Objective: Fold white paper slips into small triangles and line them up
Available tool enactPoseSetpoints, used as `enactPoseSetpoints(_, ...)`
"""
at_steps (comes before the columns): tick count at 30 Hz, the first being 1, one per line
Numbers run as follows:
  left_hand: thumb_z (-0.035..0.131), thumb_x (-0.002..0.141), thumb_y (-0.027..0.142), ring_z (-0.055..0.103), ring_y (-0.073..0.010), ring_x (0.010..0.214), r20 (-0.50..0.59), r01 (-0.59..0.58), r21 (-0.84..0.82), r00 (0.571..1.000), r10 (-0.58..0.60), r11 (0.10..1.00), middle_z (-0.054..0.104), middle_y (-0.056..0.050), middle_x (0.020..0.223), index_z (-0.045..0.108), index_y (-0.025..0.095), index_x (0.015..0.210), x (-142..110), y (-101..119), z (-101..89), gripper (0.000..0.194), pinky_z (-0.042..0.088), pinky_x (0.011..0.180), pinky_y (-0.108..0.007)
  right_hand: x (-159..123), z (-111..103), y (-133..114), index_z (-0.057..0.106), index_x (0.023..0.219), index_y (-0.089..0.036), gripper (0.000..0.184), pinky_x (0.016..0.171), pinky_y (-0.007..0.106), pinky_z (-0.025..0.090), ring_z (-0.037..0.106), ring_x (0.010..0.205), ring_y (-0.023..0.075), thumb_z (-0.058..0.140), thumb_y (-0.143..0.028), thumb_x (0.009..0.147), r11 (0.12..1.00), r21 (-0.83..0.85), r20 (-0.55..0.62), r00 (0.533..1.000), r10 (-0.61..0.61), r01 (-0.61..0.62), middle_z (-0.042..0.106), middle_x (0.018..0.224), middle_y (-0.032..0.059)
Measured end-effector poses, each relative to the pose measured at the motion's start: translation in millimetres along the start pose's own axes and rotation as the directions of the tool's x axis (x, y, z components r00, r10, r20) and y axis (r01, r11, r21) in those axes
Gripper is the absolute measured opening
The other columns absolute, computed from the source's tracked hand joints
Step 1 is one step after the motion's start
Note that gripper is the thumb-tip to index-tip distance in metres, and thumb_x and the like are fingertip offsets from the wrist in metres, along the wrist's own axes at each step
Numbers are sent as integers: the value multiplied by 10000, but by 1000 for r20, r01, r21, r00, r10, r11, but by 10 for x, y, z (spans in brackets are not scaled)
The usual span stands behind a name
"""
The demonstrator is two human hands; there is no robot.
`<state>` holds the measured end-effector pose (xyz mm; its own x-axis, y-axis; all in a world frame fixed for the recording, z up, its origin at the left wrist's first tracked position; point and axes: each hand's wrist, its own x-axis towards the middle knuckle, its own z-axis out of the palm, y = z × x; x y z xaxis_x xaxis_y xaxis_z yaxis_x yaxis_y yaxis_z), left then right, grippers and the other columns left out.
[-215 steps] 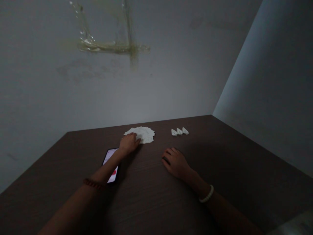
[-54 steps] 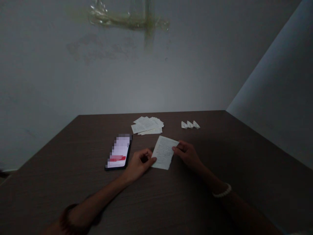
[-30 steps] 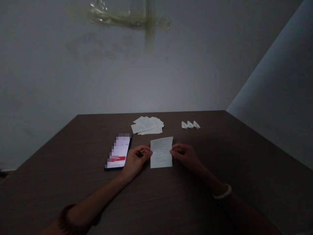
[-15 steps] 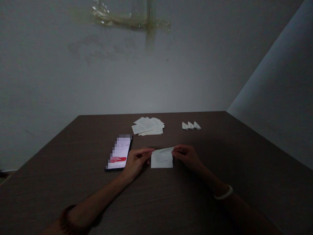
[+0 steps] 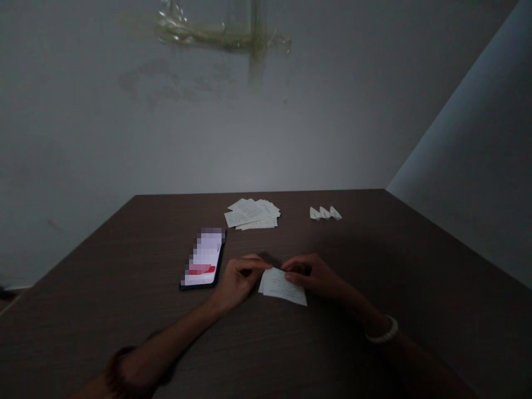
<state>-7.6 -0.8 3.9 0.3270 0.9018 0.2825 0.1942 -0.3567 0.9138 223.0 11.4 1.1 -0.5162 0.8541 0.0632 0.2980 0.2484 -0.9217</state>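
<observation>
A small printed sheet of paper (image 5: 284, 290) lies at a slant at the middle of the table, doubled over so that a second layer shows at its left side. My left hand (image 5: 238, 281) is closed, with its fingertips pinching the upper left corner of the paper. On the other side, my right hand (image 5: 316, 275) grips the upper right part between thumb and fingers. The creased edge between the fingertips is partly hidden.
Left of my left hand lies a phone (image 5: 203, 259) with its screen lit. Farther back is a loose pile of printed paper slips (image 5: 252, 213). To its right stand three small folded paper pieces (image 5: 325, 213). A wall (image 5: 266, 144) rises behind the brown table (image 5: 137, 266).
The paper's top part has been folded down toward me, and the sheet has turned to a slant. My hands have come closer together and slightly nearer.
</observation>
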Motion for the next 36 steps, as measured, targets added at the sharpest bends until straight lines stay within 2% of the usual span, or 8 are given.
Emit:
enactPoseSetpoints(4,566,864,269,639,-183,729,10,49,29,999,-50,998,701,-69,826,763,186,893,-3,0,14,215,493,616,-268,3,50,-27,710,1025,-188,284,653,252,492,658,769,161,646,-381,826,999,16,61,997,-41,40,728,880,46)
enactPoseSetpoints(7,596,850,331,654,-201,745,-21,111,22,994,-111,994,724,-78,858,747,174,956,-14,-39,19,242,510,643,-286,12,62,-8,703,1044,-189,274,670,259,501,663,783,162,637,-356,836,998,8,59,996,-70,69,729,906,51)
enactPoseSetpoints(11,572,872,384,659,-210,812,-52,137,-54,989,-139,989,725,-70,918,706,165,1025,-28,-87,-8,298,510,709,-291,29,64,51,682,1071,-174,293,674,264,506,670,798,174,617,-358,852,997,66,-4,999,-44,44,729,930,58)
enactPoseSetpoints(16,592,863,433,587,-159,666,-53,156,21,987,-154,988,656,-30,768,680,156,920,-20,-67,-33,297,452,591,-246,65,54,98,641,1119,-169,323,712,284,512,675,849,189,596,-356,860,993,111,-140,990,-21,37,727,971,68)
enactPoseSetpoints(19,647,818,445,586,-161,690,-56,172,15,984,-171,985,646,-28,781,653,152,990,-14,-34,-22,340,453,622,-254,80,67,110,631,1127,-164,338,689,288,510,674,827,192,597,-358,853,994,106,-211,978,-4,27,726,960,79)
enactPoseSetpoints(24,690,774,432,589,-169,719,-48,179,-6,983,-179,984,650,-38,820,636,150,1065,-7,-28,3,409,457,652,-269,79,106,112,625,1139,-175,340,695,279,507,666,862,193,595,-359,855,992,121,-241,971,-11,42,707,1023,87)
enactPoseSetpoints(31,675,783,413,517,-124,583,-88,210,0,974,-210,978,585,5,650,690,133,864,10,-16,21,292,393,553,-225,60,141,84,611,1169,-162,349,614,237,446,616,731,146,571,-349,877,993,95,-209,976,-52,73,700,885,51)
enactPoseSetpoints(36,663,789,400,529,-120,566,-90,204,-58,974,-209,977,614,1,628,694,129,789,19,-48,24,273,388,531,-207,41,170,37,613,1156,-148,357,629,241,458,623,758,152,582,-361,871,986,131,-219,973,-73,103,698,905,63)
